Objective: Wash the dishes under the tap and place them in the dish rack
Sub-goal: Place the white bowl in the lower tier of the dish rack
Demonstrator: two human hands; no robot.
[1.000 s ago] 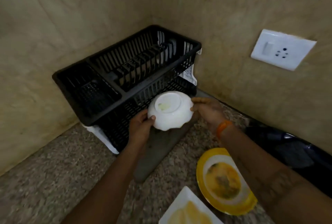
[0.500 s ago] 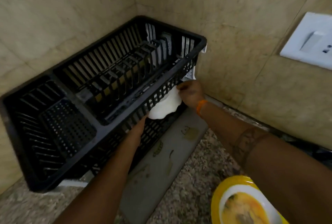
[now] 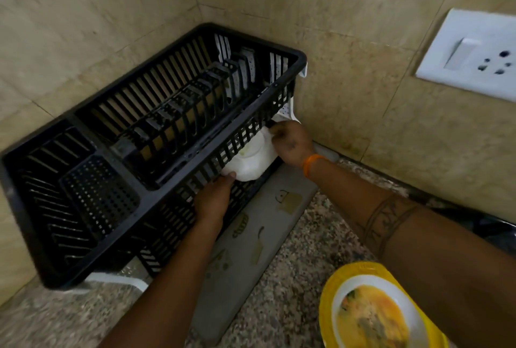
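A white scalloped bowl [image 3: 252, 162] is turned upside down, half tucked under the front rail of the black two-tier dish rack [image 3: 156, 191] in the corner. My left hand [image 3: 213, 201] grips the bowl's near lower edge. My right hand [image 3: 291, 142], with an orange band at the wrist, holds its far upper edge against the rack's front wall. The rack's upper tier holds nothing but its plate dividers. Part of the bowl is hidden behind the rack's bars.
A yellow-rimmed plate [image 3: 371, 314] with yellow food residue sits on the speckled granite counter at the lower right. A grey mat [image 3: 251, 238] lies in front of the rack. A white switch socket [image 3: 472, 53] is on the tiled right wall.
Both hands have carried the bowl up from in front of the rack and pushed it in under the top rail. The camera has moved closer.
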